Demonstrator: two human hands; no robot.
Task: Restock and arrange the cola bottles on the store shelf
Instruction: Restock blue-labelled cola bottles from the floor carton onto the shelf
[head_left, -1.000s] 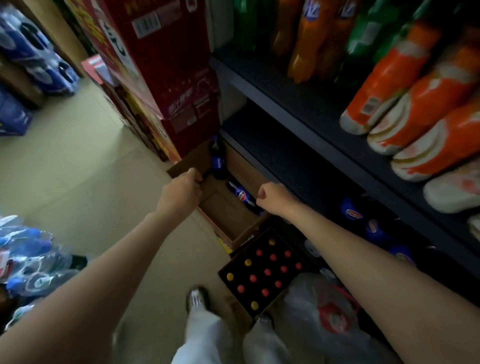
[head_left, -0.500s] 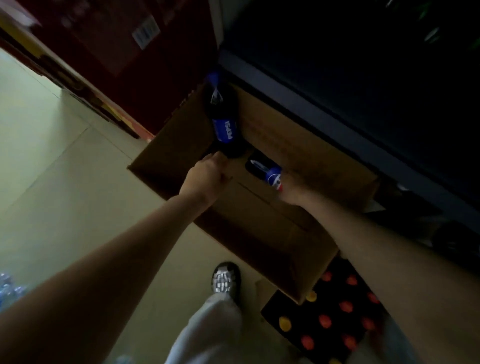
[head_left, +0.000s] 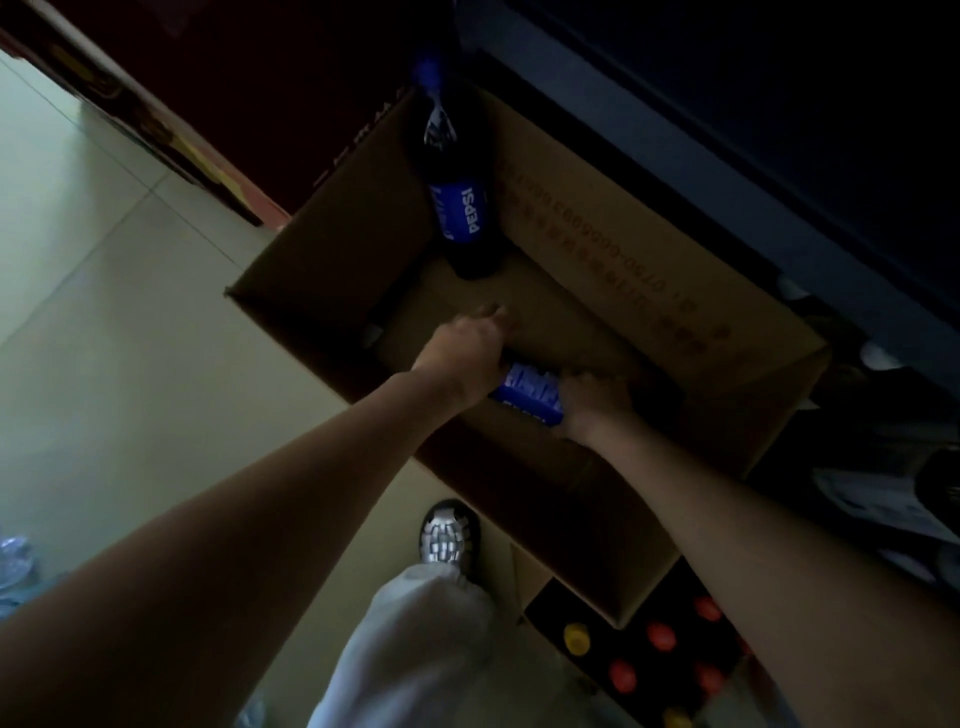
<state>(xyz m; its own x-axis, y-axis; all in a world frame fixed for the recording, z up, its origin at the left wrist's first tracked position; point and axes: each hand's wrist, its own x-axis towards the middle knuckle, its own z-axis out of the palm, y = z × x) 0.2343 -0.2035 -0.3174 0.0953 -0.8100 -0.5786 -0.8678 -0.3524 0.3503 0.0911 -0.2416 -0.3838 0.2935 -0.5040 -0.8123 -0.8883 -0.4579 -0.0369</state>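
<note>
Inside open cardboard box (head_left: 649, 218) on floor beside dark shelf (head_left: 727, 104): left hand (head_left: 462, 353) and right hand (head_left: 592, 402) both clasped around lying cola bottle (head_left: 532, 395), blue label visible between; second cola bottle (head_left: 460, 208) upright at far corner.

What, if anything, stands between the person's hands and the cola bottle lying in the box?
Nothing visible. The left hand and right hand are already on the lying cola bottle inside the open cardboard box, one at each end.
</note>
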